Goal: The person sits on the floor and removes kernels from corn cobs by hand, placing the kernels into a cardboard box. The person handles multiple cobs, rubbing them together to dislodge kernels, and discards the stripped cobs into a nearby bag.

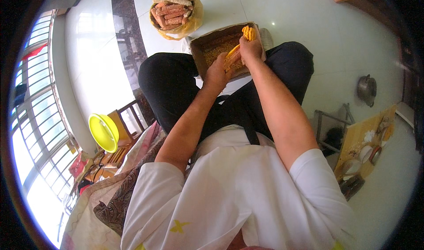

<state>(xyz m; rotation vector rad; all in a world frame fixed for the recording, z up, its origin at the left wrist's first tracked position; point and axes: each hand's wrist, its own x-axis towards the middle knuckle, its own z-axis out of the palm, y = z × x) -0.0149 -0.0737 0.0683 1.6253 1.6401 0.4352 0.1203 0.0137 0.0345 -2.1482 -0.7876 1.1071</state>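
Over a cardboard box (202,42) between the knees, my left hand (217,71) holds the lower end of a corn cob (233,56) that is partly stripped, with reddish core and some yellow kernels showing. My right hand (251,50) is closed around an ear of corn (248,33) with yellow kernels, whose top sticks out above the fist. The right hand also meets the upper end of the stripped cob; its fingertips are partly hidden. Loose yellow kernels (217,53) lie in the bottom of the box.
Beyond the box at the left, a round container lined with a yellow plastic bag (197,16) holds several bare cobs (172,11). A yellow-green basin (103,132) is at the left. A metal pot (366,90) and a wooden table (351,140) with bowls are at the right.
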